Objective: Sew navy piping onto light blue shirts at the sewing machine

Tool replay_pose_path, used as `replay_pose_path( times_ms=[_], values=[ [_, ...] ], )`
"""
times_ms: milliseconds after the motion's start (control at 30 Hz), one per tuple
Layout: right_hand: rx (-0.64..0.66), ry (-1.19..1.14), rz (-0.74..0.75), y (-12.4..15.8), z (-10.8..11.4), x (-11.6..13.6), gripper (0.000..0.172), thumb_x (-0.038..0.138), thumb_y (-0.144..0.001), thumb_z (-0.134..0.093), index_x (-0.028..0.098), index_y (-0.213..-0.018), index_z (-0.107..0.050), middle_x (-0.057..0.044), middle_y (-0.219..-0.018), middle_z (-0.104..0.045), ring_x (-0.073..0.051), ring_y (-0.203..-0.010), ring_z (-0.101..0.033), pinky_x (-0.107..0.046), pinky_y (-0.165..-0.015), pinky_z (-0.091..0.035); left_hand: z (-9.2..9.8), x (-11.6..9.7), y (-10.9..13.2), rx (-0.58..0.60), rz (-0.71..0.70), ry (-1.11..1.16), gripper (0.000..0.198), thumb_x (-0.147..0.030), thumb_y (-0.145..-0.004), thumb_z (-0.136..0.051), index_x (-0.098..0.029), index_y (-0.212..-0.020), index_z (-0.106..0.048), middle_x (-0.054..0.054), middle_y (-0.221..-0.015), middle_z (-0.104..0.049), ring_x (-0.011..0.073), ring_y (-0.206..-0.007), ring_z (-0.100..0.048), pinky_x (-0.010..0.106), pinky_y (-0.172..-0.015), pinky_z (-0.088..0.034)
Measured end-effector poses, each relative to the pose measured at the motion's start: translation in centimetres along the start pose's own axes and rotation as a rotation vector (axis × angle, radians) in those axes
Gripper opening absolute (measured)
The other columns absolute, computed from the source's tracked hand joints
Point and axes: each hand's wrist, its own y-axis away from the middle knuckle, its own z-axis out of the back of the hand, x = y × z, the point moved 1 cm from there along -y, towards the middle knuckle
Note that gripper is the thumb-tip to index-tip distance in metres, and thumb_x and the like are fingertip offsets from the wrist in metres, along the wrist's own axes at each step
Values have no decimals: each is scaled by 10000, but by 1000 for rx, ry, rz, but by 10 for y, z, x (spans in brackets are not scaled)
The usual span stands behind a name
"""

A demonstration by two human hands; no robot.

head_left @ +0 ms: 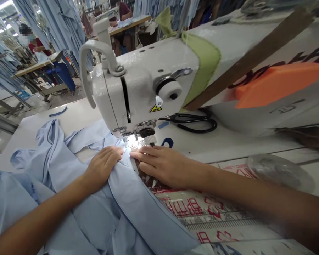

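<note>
Light blue cloth (146, 209) runs from the front edge of the picture up to the lit needle area of a white sewing machine (138, 92). My left hand (103, 166) lies flat on the cloth, fingers stretched toward the presser foot. On the other side of the cloth strip, my right hand (162, 164) has its fingers extended, with the fingertips at the strip's edge just before the foot. Neither hand is closed round anything. The needle itself is too small and bright to make out.
Black thread snips (196, 122) and a dark blue scrap (167, 142) lie behind my right hand. Red-printed plastic with a ruler scale (202, 223) covers the table's front. A clear disc (280, 173) sits at the right. Co-workers sit at machines in the background.
</note>
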Motion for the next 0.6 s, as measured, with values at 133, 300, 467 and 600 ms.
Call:
replay_pose_path(
  times_ms=[133,300,467,600],
  values=[
    [-31,-15,18,1,0,2,293,117,-918,-324,105,-823,-601,-130,-1072,-615,-212,-943,-513,-348,-775,-460,7,-6,-11,-10,-33,-64,133,-89,-908,-364,-128,-927,-490,110,-958,-651,184,-943,-602,335,-854,-499],
    [-64,-23,9,-1,-6,0,282,117,-910,-327,87,-870,-605,-155,-1196,-559,-217,-966,-510,-362,-800,-461,8,-11,-15,2,218,-4,148,-144,-872,-414,-165,-1002,-481,56,-922,-647,159,-843,-620,276,-724,-517],
    [-56,5,-1,0,-8,-1,252,111,-898,-360,115,-821,-600,-110,-1089,-614,-220,-949,-512,-354,-776,-466,-1,-9,-7,-18,215,11,132,-133,-878,-425,-167,-988,-491,57,-948,-640,160,-891,-608,287,-775,-507],
    [-53,-16,-4,3,-7,2,244,121,-906,-367,103,-821,-595,-128,-1063,-616,-226,-979,-509,-364,-792,-467,-3,-7,-4,-9,-4,-51,134,-69,-896,-403,-123,-976,-498,103,-980,-637,187,-1007,-574,333,-879,-483]
  ],
)
